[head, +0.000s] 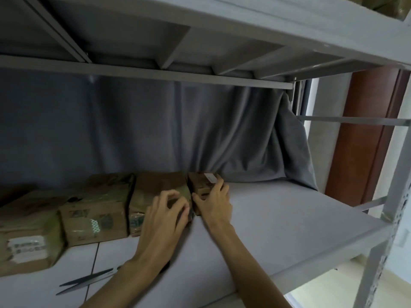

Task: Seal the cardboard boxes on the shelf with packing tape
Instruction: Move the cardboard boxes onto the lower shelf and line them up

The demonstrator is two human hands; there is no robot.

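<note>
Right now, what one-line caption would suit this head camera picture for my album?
Two hands at a row of taped cardboard boxes on a grey shelf: right hand grips the small end box, scissors nearby.

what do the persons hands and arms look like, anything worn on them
Both forearms are bare right to the frame's bottom edge: no sleeves, gloves, watch or bracelets show. The left hand and right hand show no rings on the fingers in view. The arms are slim, the fingernails short and unpainted.
</note>
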